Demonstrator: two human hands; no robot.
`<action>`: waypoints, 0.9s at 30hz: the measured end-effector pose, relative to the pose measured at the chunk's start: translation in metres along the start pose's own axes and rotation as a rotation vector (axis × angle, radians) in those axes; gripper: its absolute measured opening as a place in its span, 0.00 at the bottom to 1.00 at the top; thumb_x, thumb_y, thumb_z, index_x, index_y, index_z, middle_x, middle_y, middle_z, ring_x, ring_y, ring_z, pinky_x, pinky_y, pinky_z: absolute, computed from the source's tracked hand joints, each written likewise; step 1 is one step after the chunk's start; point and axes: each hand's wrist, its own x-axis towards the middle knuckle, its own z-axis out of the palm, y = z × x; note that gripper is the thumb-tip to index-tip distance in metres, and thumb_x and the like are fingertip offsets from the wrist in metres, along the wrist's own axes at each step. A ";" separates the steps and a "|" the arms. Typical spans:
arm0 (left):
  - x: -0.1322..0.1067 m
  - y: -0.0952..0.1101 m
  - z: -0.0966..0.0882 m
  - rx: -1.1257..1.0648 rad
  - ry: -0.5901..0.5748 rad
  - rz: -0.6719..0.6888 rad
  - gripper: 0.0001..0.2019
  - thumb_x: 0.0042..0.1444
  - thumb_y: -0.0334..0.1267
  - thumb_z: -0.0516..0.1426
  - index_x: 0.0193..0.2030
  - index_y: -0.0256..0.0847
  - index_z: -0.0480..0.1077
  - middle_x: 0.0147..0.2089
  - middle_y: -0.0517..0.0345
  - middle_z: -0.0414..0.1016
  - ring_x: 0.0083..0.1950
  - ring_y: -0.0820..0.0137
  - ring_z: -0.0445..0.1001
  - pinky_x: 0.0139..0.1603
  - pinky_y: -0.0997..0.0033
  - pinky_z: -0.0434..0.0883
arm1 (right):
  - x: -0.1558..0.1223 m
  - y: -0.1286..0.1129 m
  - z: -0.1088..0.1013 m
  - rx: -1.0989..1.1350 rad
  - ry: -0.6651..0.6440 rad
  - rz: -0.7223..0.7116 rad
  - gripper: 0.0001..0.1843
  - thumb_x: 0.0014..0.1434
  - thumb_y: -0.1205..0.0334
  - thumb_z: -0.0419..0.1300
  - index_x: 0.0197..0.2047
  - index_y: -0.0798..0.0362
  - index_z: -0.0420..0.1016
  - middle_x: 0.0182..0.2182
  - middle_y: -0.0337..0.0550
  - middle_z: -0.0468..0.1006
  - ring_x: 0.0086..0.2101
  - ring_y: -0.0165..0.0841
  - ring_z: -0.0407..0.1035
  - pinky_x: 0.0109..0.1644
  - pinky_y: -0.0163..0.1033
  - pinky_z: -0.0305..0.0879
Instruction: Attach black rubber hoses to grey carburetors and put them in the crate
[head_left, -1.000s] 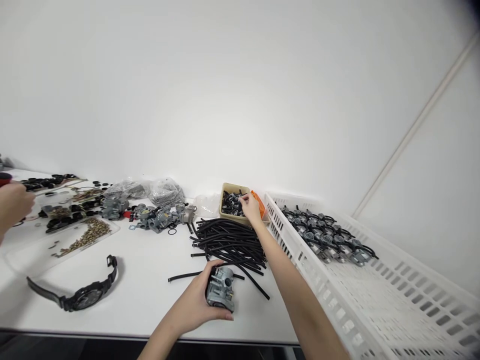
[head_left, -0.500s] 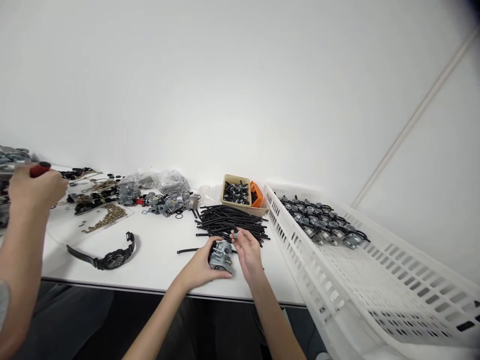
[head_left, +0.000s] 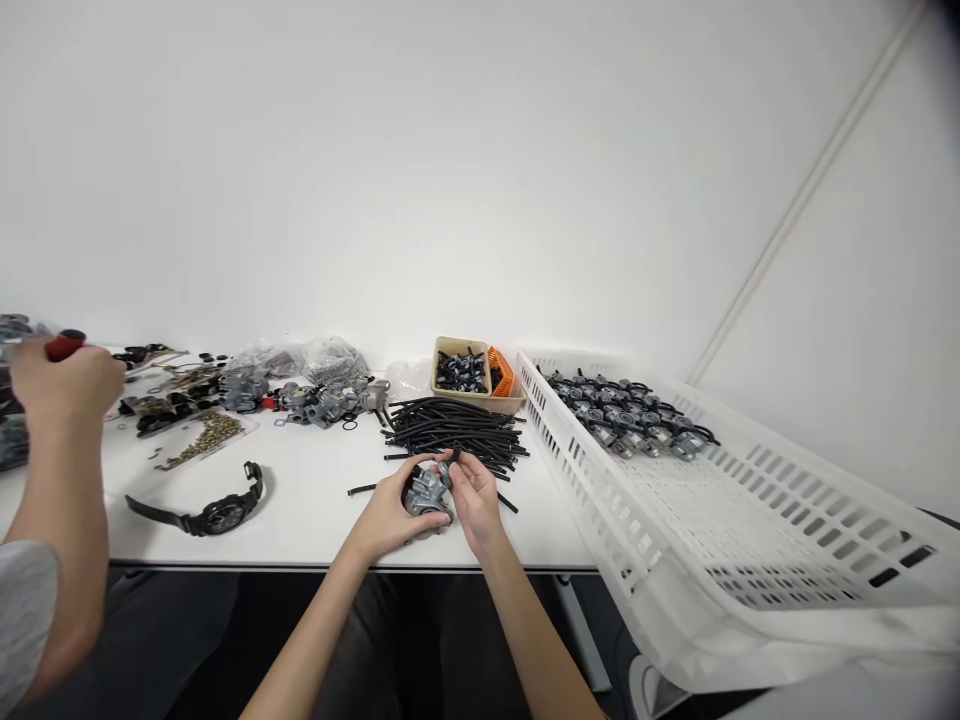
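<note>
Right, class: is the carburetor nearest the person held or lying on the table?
Held: the left hand cups the carburetor, and the right hand touches it.

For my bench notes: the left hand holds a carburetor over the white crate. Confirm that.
Wrong place: in the head view, the left hand holds the carburetor over the table, not over the white crate, which stands off to the right.
</note>
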 end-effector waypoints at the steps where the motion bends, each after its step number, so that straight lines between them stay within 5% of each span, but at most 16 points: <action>1: 0.000 0.000 -0.001 0.014 0.009 0.013 0.36 0.42 0.46 0.66 0.59 0.43 0.61 0.59 0.49 0.69 0.59 0.57 0.68 0.60 0.58 0.63 | -0.001 0.000 0.000 -0.011 -0.024 0.000 0.15 0.48 0.57 0.69 0.40 0.52 0.78 0.36 0.43 0.80 0.36 0.34 0.75 0.49 0.43 0.68; 27: -0.002 -0.002 -0.003 0.116 0.037 -0.095 0.31 0.46 0.52 0.62 0.55 0.41 0.63 0.51 0.50 0.74 0.50 0.58 0.73 0.51 0.60 0.69 | -0.005 0.001 -0.002 -0.180 -0.113 -0.032 0.11 0.55 0.55 0.63 0.40 0.51 0.75 0.37 0.45 0.80 0.41 0.37 0.74 0.52 0.45 0.67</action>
